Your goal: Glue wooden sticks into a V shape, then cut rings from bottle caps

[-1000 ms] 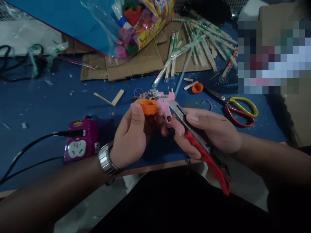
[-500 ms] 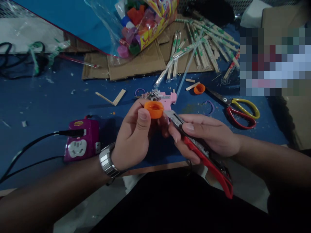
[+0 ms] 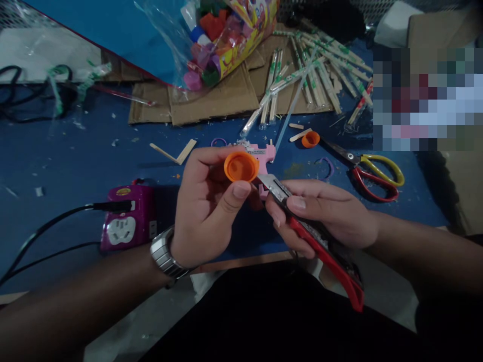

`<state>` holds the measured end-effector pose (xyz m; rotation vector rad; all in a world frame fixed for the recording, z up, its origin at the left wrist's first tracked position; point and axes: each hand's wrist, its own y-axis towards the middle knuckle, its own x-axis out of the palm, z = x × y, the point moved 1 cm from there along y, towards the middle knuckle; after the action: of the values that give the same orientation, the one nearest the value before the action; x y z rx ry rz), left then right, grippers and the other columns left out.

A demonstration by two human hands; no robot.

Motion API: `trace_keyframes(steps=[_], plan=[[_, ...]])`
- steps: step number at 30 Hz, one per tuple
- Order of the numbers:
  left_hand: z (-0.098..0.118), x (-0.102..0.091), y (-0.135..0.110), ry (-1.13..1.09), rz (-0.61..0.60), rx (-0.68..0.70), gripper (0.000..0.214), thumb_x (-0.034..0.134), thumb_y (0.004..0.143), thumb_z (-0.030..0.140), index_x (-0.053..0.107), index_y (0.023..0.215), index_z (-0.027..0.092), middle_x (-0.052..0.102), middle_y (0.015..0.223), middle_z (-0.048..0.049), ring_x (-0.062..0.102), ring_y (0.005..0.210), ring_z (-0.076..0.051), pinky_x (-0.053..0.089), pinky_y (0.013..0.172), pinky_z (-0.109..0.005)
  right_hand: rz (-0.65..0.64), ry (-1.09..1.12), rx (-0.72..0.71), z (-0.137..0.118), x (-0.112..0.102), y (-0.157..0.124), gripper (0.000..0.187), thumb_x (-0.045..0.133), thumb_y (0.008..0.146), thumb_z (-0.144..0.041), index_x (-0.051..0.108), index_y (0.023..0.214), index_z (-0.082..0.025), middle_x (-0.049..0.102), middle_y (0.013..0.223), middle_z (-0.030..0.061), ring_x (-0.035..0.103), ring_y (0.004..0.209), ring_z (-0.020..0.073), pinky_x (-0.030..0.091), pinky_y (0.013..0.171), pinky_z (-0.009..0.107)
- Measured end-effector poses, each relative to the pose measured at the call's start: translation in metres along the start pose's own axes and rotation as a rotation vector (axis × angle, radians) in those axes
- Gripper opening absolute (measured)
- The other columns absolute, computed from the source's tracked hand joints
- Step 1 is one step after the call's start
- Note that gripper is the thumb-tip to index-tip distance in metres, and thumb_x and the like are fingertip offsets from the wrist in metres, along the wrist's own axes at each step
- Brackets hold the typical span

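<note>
Between the thumb and fingers of my left hand [image 3: 207,211] is an orange plastic bottle cap [image 3: 241,168], its hollow side tilted up toward me. My right hand [image 3: 320,211] is wrapped round a red-handled utility knife [image 3: 302,226]. The knife's metal nose is close to the cap's right edge; whether the blade touches it I cannot tell. Behind the hands lies a pink glue gun [image 3: 264,153], partly hidden by my left hand. A second orange cap piece [image 3: 310,139] rests on the table beyond.
Scissors [image 3: 350,158] with red and yellow handles lie at right. A purple power adapter [image 3: 128,216] with a cable stands at left. Wrapped chopsticks [image 3: 294,75] and a bag of colored caps [image 3: 219,45] lie on cardboard at the back. Broken wooden sticks [image 3: 181,153] and purple ring scraps [image 3: 326,168] are scattered about.
My left hand has turned the orange cap so its hollow inside faces me more. The right hand with the utility knife has shifted only slightly, staying close to the cap.
</note>
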<state>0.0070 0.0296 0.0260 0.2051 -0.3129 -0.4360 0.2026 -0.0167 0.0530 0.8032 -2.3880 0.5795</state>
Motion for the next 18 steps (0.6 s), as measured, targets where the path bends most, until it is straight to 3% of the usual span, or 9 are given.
trace_keyframes(steps=[11,18], plan=[[-0.0019,0.0001,0.0008,-0.013,0.029,-0.013,0.023,0.069,0.104,0.035,0.065,0.123,0.022,0.075,0.114,-0.0072,0.073,0.08,-0.015,0.062,0.078,-0.031,0.021,-0.011,0.017,0.0031,0.001,-0.0009,0.025,0.051,0.111,-0.037,0.06,0.102,-0.016,0.062,0.065,-0.0015,0.051,0.049,0.0081,0.042,0.05,0.018],[-0.0009,0.0008,0.0,-0.028,0.012,-0.039,0.023,0.068,0.105,0.033,0.063,0.126,0.023,0.075,0.119,-0.0077,0.075,0.081,-0.016,0.063,0.074,-0.031,0.047,-0.023,-0.005,0.0048,0.0029,-0.0015,0.024,0.052,0.111,-0.038,0.059,0.103,-0.016,0.06,0.064,-0.0026,0.05,0.049,0.0079,0.04,0.049,0.018]])
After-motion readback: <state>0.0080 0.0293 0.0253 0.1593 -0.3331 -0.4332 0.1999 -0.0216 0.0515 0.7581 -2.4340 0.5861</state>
